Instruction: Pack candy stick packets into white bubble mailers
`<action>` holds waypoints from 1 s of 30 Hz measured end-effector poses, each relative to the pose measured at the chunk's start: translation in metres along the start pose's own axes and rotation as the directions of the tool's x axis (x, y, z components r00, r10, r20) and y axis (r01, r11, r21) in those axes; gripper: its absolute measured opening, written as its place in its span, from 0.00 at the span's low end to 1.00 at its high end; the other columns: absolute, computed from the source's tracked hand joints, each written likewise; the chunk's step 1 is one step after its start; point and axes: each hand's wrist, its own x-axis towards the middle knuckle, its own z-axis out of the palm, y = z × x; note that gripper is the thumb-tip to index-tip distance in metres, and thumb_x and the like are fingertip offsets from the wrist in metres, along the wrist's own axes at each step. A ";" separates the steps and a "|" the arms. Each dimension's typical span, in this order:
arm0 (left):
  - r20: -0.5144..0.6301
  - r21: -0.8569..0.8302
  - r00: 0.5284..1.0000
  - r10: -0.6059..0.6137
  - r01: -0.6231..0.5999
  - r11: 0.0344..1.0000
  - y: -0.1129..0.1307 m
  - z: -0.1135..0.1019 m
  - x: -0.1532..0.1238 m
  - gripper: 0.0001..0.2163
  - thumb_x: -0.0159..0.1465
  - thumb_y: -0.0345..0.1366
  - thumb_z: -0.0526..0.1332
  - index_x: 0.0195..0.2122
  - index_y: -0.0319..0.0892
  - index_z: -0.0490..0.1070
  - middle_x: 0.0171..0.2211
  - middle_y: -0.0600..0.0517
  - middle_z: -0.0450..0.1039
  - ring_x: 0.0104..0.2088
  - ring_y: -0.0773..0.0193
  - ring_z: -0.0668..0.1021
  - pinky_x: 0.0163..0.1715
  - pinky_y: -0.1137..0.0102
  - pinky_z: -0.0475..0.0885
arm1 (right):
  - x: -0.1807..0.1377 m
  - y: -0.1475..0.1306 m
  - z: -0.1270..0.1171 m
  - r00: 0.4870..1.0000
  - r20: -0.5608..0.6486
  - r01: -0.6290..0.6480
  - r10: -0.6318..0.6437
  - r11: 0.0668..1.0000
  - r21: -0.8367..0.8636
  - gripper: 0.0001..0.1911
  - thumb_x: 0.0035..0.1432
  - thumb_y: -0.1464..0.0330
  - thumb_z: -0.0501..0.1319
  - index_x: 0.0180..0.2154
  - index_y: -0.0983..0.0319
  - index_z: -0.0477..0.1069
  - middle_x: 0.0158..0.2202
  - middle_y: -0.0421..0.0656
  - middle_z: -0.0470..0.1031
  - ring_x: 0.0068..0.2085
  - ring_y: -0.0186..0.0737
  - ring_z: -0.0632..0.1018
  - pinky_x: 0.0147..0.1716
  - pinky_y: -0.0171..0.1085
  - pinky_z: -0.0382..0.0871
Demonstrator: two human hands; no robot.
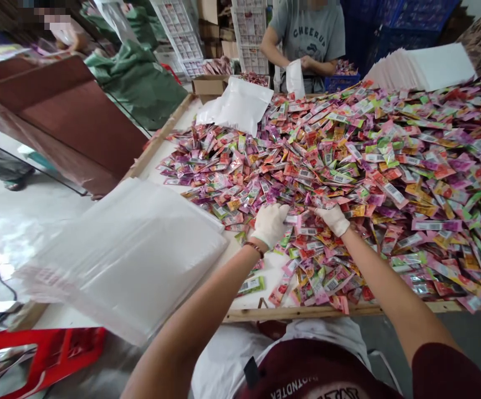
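Beneath left hand [270, 224] and right hand [334, 219], sachets [348, 160] touch the fingers [282, 210].

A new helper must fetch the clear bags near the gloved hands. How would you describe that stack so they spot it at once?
Find the long table heaped with colourful sachets. At its near corner, just beside the left hand, lies the stack of clear bags. Unlike the white pouches farther along, it is see-through and flat.
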 end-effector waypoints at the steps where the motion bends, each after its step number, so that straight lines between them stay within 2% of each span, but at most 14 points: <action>1: 0.020 -0.007 0.999 -0.028 0.028 1.000 0.008 0.000 0.010 0.15 0.60 0.30 0.60 0.48 0.42 0.73 0.45 0.41 0.78 0.49 0.49 0.78 0.51 0.58 0.69 | -0.001 -0.001 0.001 0.999 -0.039 -0.005 0.006 1.000 0.023 0.19 0.43 0.53 0.68 0.30 0.58 0.66 0.34 0.43 0.78 0.39 0.43 0.77 0.47 0.43 0.73; 4: 0.067 -0.019 0.990 -0.127 0.128 0.992 0.020 0.003 0.026 0.11 0.59 0.27 0.59 0.42 0.39 0.75 0.39 0.40 0.79 0.44 0.49 0.80 0.46 0.60 0.71 | -0.005 -0.004 0.002 0.997 -0.071 -0.010 0.011 1.000 0.015 0.21 0.40 0.52 0.70 0.27 0.57 0.64 0.31 0.41 0.75 0.38 0.42 0.76 0.47 0.44 0.73; 7: 0.039 -0.049 0.989 -0.144 0.146 0.988 0.004 0.008 0.013 0.11 0.59 0.31 0.60 0.44 0.42 0.75 0.41 0.41 0.78 0.44 0.51 0.80 0.45 0.61 0.73 | -0.010 -0.009 -0.002 0.997 -0.076 -0.026 0.026 1.000 0.004 0.23 0.41 0.51 0.70 0.24 0.56 0.60 0.27 0.39 0.71 0.34 0.42 0.73 0.43 0.44 0.73; 10: -0.159 -0.256 0.976 -0.148 0.104 0.961 -0.032 0.010 -0.017 0.13 0.58 0.33 0.61 0.45 0.42 0.73 0.47 0.44 0.76 0.46 0.54 0.78 0.47 0.63 0.72 | -0.013 -0.016 -0.007 0.998 -0.061 0.003 -0.003 1.000 0.012 0.21 0.46 0.54 0.67 0.24 0.56 0.58 0.26 0.38 0.68 0.31 0.40 0.72 0.41 0.42 0.72; 12: -0.260 -0.461 0.941 -0.219 0.078 0.884 -0.055 0.009 -0.035 0.11 0.59 0.32 0.59 0.43 0.41 0.72 0.42 0.46 0.76 0.41 0.59 0.78 0.44 0.66 0.73 | -0.014 -0.023 -0.013 0.999 -0.020 0.036 -0.035 0.999 0.028 0.17 0.49 0.55 0.65 0.26 0.57 0.61 0.28 0.39 0.69 0.33 0.40 0.73 0.42 0.41 0.71; 14: -0.257 -0.615 0.923 -0.285 0.071 0.785 -0.070 0.009 -0.044 0.08 0.59 0.33 0.58 0.40 0.40 0.70 0.36 0.50 0.76 0.36 0.63 0.77 0.40 0.68 0.73 | -0.013 -0.030 -0.019 0.996 0.048 0.071 -0.070 0.997 -0.017 0.14 0.51 0.56 0.64 0.31 0.57 0.64 0.31 0.39 0.72 0.36 0.40 0.73 0.42 0.39 0.71; 16: -0.215 -0.692 0.930 -0.299 0.071 0.718 -0.073 0.010 -0.044 0.09 0.58 0.35 0.60 0.40 0.40 0.69 0.34 0.52 0.76 0.33 0.64 0.76 0.39 0.69 0.73 | -0.011 -0.038 -0.024 0.976 0.192 0.132 -0.099 0.977 -0.167 0.14 0.51 0.58 0.64 0.36 0.58 0.65 0.33 0.40 0.73 0.36 0.39 0.73 0.40 0.37 0.70; 18: -0.167 -0.715 0.947 -0.275 0.076 0.695 -0.066 0.012 -0.037 0.11 0.57 0.36 0.62 0.40 0.41 0.68 0.35 0.52 0.76 0.33 0.64 0.76 0.37 0.70 0.73 | -0.008 -0.044 -0.026 0.935 0.344 0.223 -0.083 0.893 -0.391 0.16 0.51 0.63 0.64 0.42 0.59 0.67 0.34 0.40 0.75 0.35 0.39 0.74 0.38 0.36 0.68; 20: -0.134 -0.676 0.955 -0.264 0.107 0.729 -0.053 0.015 -0.024 0.12 0.55 0.35 0.63 0.41 0.41 0.69 0.36 0.51 0.77 0.34 0.63 0.77 0.36 0.70 0.73 | -0.005 -0.047 -0.022 0.902 0.432 0.313 -0.021 0.722 -0.617 0.20 0.50 0.67 0.63 0.47 0.59 0.68 0.36 0.42 0.77 0.36 0.41 0.75 0.39 0.37 0.66; 22: -0.125 -0.581 0.947 -0.295 0.171 0.796 -0.043 0.018 -0.012 0.12 0.55 0.33 0.63 0.42 0.41 0.69 0.37 0.49 0.78 0.36 0.60 0.79 0.38 0.69 0.72 | -0.003 -0.047 -0.014 0.892 0.447 0.362 0.061 0.494 -0.790 0.21 0.50 0.70 0.62 0.49 0.57 0.70 0.37 0.45 0.79 0.39 0.45 0.77 0.43 0.39 0.64; 24: -0.112 -0.461 0.925 -0.364 0.276 0.843 -0.039 0.018 -0.003 0.12 0.57 0.35 0.62 0.42 0.42 0.70 0.39 0.46 0.79 0.40 0.56 0.80 0.41 0.67 0.72 | -0.001 -0.045 -0.006 0.896 0.424 0.367 0.130 0.318 -0.874 0.21 0.52 0.70 0.61 0.49 0.57 0.72 0.39 0.48 0.79 0.42 0.50 0.78 0.45 0.43 0.63; 25: -0.097 -0.406 0.912 -0.399 0.330 0.852 -0.041 0.018 0.000 0.12 0.58 0.36 0.61 0.43 0.42 0.70 0.40 0.45 0.79 0.41 0.54 0.80 0.41 0.66 0.72 | -0.001 -0.043 -0.003 0.899 0.412 0.364 0.149 0.271 -0.891 0.20 0.53 0.70 0.60 0.50 0.57 0.73 0.40 0.50 0.79 0.43 0.52 0.78 0.46 0.44 0.63; 27: -0.051 -0.299 0.896 -0.441 0.407 0.863 -0.047 0.018 0.002 0.12 0.59 0.39 0.61 0.43 0.42 0.71 0.41 0.43 0.79 0.43 0.51 0.80 0.42 0.65 0.72 | 0.000 -0.040 0.001 0.906 0.394 0.351 0.155 0.246 -0.904 0.20 0.56 0.69 0.57 0.51 0.57 0.73 0.44 0.53 0.79 0.45 0.54 0.77 0.46 0.46 0.63; 30: 0.018 -0.179 0.905 -0.425 0.421 0.889 -0.060 0.017 -0.002 0.10 0.59 0.38 0.60 0.40 0.42 0.73 0.40 0.41 0.79 0.44 0.49 0.81 0.42 0.64 0.72 | -0.001 -0.039 0.001 0.898 0.411 0.371 0.158 0.235 -0.899 0.21 0.61 0.67 0.54 0.55 0.58 0.70 0.48 0.53 0.78 0.47 0.53 0.76 0.46 0.46 0.63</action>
